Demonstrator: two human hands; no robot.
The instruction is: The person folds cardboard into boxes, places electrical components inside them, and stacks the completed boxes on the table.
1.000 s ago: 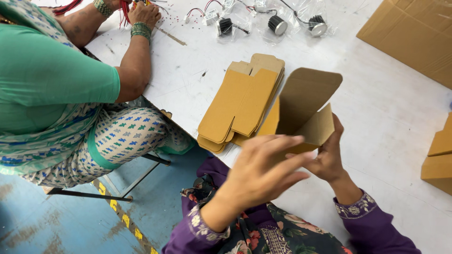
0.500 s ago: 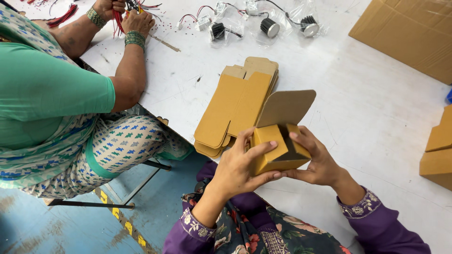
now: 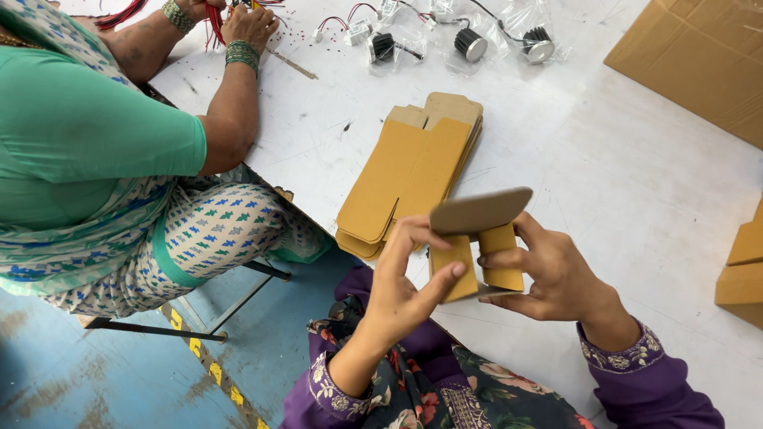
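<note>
Here, the person's left hand (image 3: 401,278) and right hand (image 3: 548,274) together grip a small brown cardboard box (image 3: 475,250), held up in the air over the near edge of the white worktop (image 3: 636,199). The left thumb and fingers pinch the box's left panel; the right hand wraps its right side, fingertips pressing a side flap inward. Half a second ago the lid flap stood upright above the box; now it lies nearly level over the top, so the box seems close to being shut, though the far side of it is hidden and whether the tuck is seated cannot be told.

Just beyond the hands, near the worktop's near-left edge, lies a fanned stack of flat box blanks (image 3: 413,171), apart from the held box. Toward the far edge sit small round metal lamp parts (image 3: 469,44) in clear bags with red and white wires. A large cardboard carton (image 3: 699,56) fills the far right corner, and folded boxes (image 3: 743,266) sit at the right edge. The middle and right of the worktop lie open.

At the left edge a co-worker in a green top handles red wires (image 3: 213,20), well apart from the hands.
</note>
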